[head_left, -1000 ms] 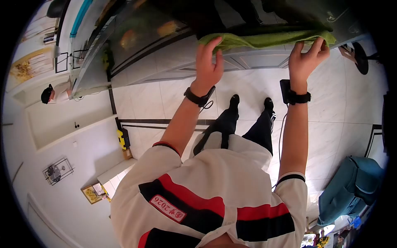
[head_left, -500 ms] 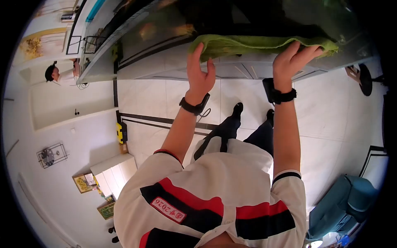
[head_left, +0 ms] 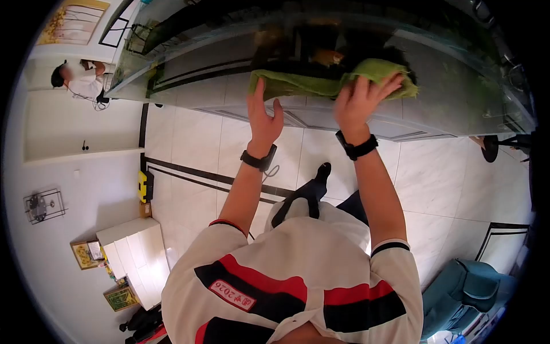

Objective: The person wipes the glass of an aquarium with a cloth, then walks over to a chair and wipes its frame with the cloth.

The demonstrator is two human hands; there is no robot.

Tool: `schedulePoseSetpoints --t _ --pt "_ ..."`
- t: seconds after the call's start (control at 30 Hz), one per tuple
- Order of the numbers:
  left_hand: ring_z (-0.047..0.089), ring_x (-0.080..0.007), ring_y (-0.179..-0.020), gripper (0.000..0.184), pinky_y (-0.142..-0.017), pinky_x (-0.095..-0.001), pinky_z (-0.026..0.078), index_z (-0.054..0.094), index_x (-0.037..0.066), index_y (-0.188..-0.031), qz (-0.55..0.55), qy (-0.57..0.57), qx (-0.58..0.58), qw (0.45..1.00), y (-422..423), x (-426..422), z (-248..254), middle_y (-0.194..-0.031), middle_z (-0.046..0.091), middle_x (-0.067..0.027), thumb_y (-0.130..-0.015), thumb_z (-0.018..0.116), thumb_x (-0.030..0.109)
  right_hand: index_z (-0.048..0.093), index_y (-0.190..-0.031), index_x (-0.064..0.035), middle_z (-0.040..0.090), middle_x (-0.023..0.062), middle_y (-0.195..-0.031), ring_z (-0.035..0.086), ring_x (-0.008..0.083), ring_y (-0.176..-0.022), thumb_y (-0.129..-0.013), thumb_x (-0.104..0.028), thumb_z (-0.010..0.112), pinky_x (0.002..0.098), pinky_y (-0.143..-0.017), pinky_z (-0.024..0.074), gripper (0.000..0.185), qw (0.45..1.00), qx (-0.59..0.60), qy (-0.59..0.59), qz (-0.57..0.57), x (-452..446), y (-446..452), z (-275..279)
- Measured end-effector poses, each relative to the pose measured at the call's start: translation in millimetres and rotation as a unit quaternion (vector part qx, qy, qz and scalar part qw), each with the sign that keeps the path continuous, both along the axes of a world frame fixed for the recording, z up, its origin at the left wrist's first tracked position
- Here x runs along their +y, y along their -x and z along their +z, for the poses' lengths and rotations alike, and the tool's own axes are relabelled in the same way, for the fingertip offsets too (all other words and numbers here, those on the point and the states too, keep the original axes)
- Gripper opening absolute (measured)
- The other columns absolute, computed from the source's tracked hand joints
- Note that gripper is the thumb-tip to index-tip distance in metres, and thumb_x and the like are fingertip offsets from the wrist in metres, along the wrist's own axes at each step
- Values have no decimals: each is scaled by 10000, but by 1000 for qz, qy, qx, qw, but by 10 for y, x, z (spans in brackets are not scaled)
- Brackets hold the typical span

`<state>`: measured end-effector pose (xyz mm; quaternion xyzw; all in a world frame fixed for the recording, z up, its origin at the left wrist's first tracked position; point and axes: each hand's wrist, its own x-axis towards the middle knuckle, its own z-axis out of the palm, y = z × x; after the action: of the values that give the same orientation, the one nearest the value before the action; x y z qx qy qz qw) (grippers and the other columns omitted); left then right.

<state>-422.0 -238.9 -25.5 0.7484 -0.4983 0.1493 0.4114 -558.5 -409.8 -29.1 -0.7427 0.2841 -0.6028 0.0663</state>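
A green towel (head_left: 303, 85) lies along the front of a glass fish tank (head_left: 458, 86). At its left end is my left hand (head_left: 264, 119), fingers on the cloth and thumb standing apart below it. My right hand (head_left: 358, 106) presses the towel's bunched right end, its fingers spread over the folds and slightly blurred. Between the hands the cloth hangs in a shallow sag. Each wrist wears a black band. Behind the glass an orange patch, perhaps a fish (head_left: 327, 57), shows above the towel.
Grey cabinet panels (head_left: 298, 117) show below the glass, above a tiled floor (head_left: 424, 178). A person in white (head_left: 86, 80) is at the far left. A teal armchair (head_left: 464, 292) stands at lower right, a white cabinet (head_left: 134, 258) at lower left, and a yellow-black case (head_left: 144, 186) by the wall.
My right hand has come closer to my left, and the towel's right part has bunched up under it. The view has shifted, showing both hands lower and further left.
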Motion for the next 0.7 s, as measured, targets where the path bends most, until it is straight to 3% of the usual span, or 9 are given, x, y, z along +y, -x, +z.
schedulePoseSetpoints --t 0.1,0.13,0.33,0.43,0.6,0.7 --pt "454 -444 -1224 663 -1043 -483 350 348 -36 -1437 5 10 12 1000 -115 78 -51 -1341 482 -256 -819 586 -15 601 -1024 -74 273 311 -1508 162 595 -1369 -746 -88 636 764 -1042 109 281 996 52 46 60 213 -212 -72" --pt "443 -453 -1229 675 -1050 -492 338 339 -36 -1442 7 9 -8 1000 -130 76 -53 -1352 472 -258 -816 591 -8 589 -1151 -46 301 334 -1479 199 593 -1360 -773 -81 621 733 -1064 123 381 992 76 76 71 242 -238 -85" --pt "401 -482 -1256 726 -1086 -530 267 290 -48 -1464 -17 -15 -41 999 41 -82 -92 -1389 429 -285 -817 608 30 568 -1217 -42 372 316 -1410 259 575 -1341 -772 -90 629 677 -1070 205 451 989 116 14 91 153 24 -47" --pt "414 -475 -1257 717 -1093 -525 261 287 -61 -1464 -76 -26 -51 995 260 -263 -79 -1379 437 -293 -832 610 40 578 -1070 -25 449 305 -1338 378 535 -1267 -748 -129 654 669 -1035 285 347 997 79 10 13 29 330 71" --pt "404 -482 -1268 694 -1087 -540 285 342 -37 -1447 -177 -29 -35 983 692 -644 -143 -1378 443 -273 -809 604 38 527 -1201 40 373 342 -1391 265 595 -1334 -815 -77 595 630 -1084 270 409 997 12 -24 -78 -465 980 15" --pt "407 -467 -1272 684 -1082 -540 293 358 -36 -1439 -211 -50 -50 975 976 -870 -40 -1374 450 -266 -806 604 36 504 -1216 55 371 342 -1384 272 589 -1334 -816 -57 588 623 -1079 286 424 995 12 -10 -96 -728 1372 -53"
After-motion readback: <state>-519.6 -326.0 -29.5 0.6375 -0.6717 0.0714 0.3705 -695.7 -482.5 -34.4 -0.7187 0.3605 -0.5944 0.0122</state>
